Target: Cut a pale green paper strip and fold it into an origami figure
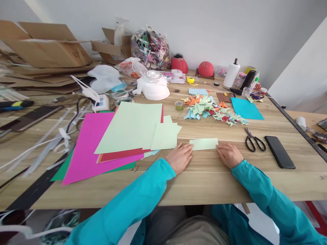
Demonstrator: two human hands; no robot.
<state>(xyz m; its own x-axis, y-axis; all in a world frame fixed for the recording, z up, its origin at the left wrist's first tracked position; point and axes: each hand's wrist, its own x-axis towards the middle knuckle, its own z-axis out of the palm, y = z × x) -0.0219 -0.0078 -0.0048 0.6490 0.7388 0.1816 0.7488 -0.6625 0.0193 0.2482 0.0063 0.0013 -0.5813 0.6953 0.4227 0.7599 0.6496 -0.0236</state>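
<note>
Touching a pale green paper strip (pixel 204 144) midway along the wood-grained counter (pixel 201 185), with the left hand (pixel 180 157) laid palm-down, fingers extended, at one end and the right hand (pixel 230 154) curled at the other; impossible to tell whether pinching there. Heaped at left with coloured sheets (pixel 131 126), set at right with scissors (pixel 251 136) and a black phone (pixel 280 152), strewn farther back with folded paper shapes (pixel 200 107). Backed by a pale wall (pixel 204 30), with cardboard boxes (pixel 58 54) at left.
</note>
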